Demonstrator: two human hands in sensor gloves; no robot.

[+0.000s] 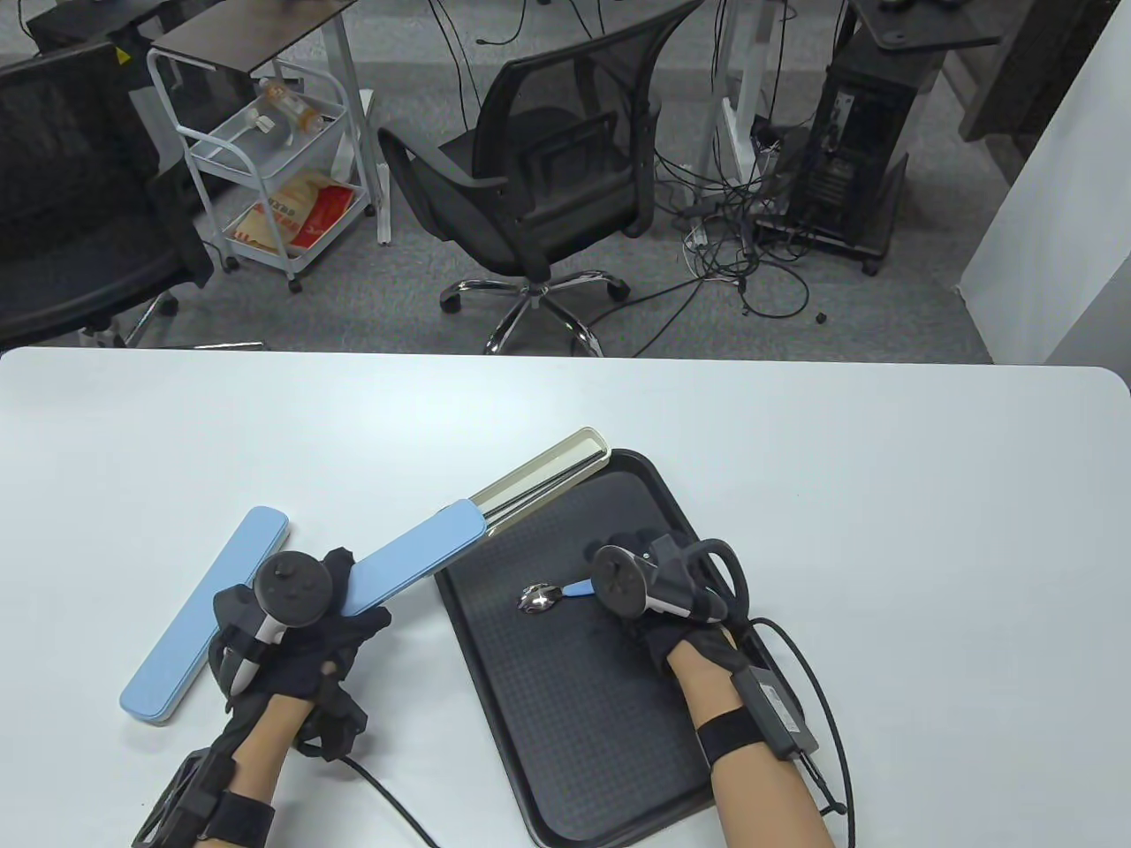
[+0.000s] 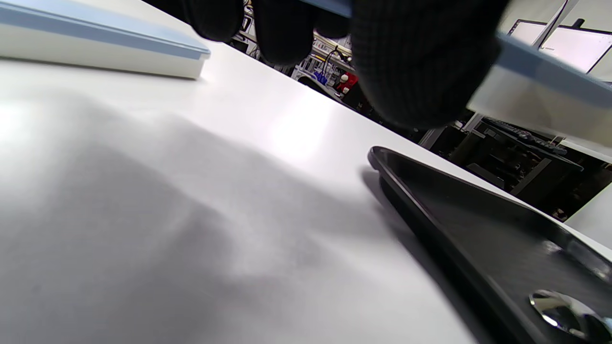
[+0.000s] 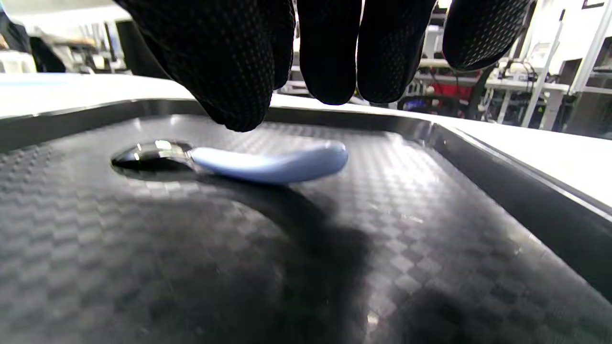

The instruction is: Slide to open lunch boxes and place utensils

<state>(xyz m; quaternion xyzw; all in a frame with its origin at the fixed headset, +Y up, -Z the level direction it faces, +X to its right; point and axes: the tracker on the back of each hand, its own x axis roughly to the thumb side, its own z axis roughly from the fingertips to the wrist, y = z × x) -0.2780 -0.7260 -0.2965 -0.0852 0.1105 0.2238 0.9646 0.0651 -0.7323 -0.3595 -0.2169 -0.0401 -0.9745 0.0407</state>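
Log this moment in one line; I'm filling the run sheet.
left hand: holds half-open utensil box | right hand: open above spoon | spoon: on black tray | second box: closed, on table

spoon (image 1: 541,599) on tray (image 1: 565,724), open lunch box (image 1: 477,521) across tray's left corner, closed lunch box (image 1: 205,617) farther left

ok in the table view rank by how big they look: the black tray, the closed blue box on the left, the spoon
1. black tray
2. closed blue box
3. spoon, partly hidden by the right hand

The gaps are wide, so nearness to the camera leaves the order unchanged.
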